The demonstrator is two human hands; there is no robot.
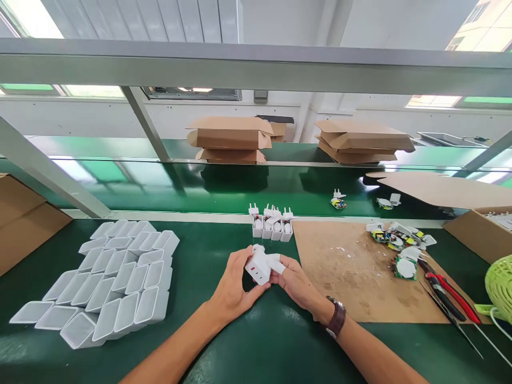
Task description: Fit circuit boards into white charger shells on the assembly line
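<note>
Both hands meet over the green table, low in the middle of the head view. My left hand (234,285) and my right hand (294,282) are closed together on one white charger plug (258,268), whose front face shows small ports. White finger cots cover the right hand's fingertips, and a brown watch sits on that wrist. Just beyond the hands stands a short row of white charger plugs (272,223) with their pins up. To the left lie several empty white charger shells (116,280), packed side by side.
A brown board (344,277) lies right of the hands, with circuit boards and white parts (398,248) on its far right. Red-handled pliers (450,290) lie beside them, and a green fan (500,282) at the right edge. Cardboard boxes (230,140) sit beyond the conveyor belt (160,186).
</note>
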